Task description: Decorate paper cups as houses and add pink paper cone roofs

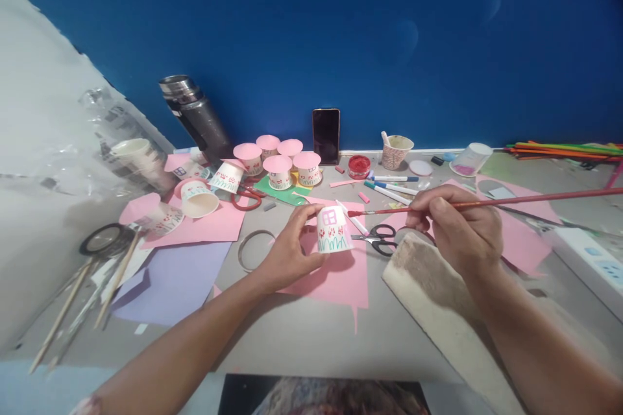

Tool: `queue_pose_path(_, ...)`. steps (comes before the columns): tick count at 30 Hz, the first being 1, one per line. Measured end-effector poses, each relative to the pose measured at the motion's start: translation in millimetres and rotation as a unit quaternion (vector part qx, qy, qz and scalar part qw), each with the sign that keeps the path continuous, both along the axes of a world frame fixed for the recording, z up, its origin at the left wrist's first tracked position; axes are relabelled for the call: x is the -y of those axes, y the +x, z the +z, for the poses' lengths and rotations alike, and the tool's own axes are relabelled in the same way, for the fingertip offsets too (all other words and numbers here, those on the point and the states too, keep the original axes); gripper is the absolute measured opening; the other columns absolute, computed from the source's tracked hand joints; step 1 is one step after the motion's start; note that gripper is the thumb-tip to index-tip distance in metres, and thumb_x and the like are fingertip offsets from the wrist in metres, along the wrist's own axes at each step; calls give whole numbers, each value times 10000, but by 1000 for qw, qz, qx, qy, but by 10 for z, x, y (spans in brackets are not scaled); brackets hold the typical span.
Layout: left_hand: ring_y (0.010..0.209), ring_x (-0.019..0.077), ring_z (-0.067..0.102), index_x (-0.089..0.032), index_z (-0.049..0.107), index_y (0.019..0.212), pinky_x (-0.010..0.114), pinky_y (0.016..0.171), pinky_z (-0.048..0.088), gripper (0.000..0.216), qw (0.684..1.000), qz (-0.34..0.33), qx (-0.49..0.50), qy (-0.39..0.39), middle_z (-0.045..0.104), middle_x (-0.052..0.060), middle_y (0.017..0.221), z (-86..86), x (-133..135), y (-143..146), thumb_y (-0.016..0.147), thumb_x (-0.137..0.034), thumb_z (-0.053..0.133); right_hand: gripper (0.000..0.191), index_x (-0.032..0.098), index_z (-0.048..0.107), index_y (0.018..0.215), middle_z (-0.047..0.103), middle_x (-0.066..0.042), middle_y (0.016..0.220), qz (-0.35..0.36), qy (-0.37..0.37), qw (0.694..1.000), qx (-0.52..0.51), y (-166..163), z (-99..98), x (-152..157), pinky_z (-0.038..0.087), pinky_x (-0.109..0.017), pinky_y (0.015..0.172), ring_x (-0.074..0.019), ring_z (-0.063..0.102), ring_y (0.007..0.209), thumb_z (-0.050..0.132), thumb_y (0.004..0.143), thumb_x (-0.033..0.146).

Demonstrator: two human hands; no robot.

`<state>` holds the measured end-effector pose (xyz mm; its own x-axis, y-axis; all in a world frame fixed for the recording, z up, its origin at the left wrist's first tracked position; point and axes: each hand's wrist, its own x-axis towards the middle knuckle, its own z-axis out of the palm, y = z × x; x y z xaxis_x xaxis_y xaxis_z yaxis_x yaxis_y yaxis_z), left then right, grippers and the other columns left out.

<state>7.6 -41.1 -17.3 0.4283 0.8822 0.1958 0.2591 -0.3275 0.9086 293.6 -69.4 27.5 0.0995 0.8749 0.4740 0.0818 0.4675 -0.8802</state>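
Observation:
My left hand [294, 243] grips a white paper cup [335, 241] turned upside down, with a pink window, red flowers and green grass drawn on its side. In my right hand [457, 224] is a long red paintbrush [511, 200]. Its red tip is close to the cup's right side; I cannot tell whether it touches. Under the cup lies a sheet of pink paper [348, 285]. Black-handled scissors [382, 240] rest just right of the cup. An open tub of red paint [359, 165] stands behind it.
Several decorated cups with pink paper roofs [278, 165] stand at the back left, near a dark flask [199, 117]. A phone [326, 136] leans on the blue wall. Markers [389, 191] lie right of centre. A beige cloth [433, 292] is under my right forearm, and a power strip [588, 259] sits far right.

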Motion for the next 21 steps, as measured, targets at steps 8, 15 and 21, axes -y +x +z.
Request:
queue_pose_path(8,1380,306,530,-303,502,1444,489,1169,471,761,1000,-8,-17,2,507,94,1498,3,7,-8,747,-124,749,324,223,765,838,718,-49,714,45,-20,998,33,-52,-29,16,502,-311,550,-189,640,639,634,1024,454)
queue_pose_path(15,1378,309,530,-297,498,1447,493,1179,462,771,1000,-15,-13,4,516,92,1489,1,5,-6,739,-111,739,297,232,762,869,720,-38,751,62,-9,995,73,-68,-49,18,494,-310,588,-180,649,677,592,1054,391)
queue_pose_path(21,1355,313,551,-292,514,1436,491,1153,479,761,1000,-8,-23,4,539,96,1481,21,12,-2,734,-116,751,310,235,765,841,719,-40,736,24,-11,998,50,-34,-29,27,503,-302,566,-176,639,654,622,1037,427)
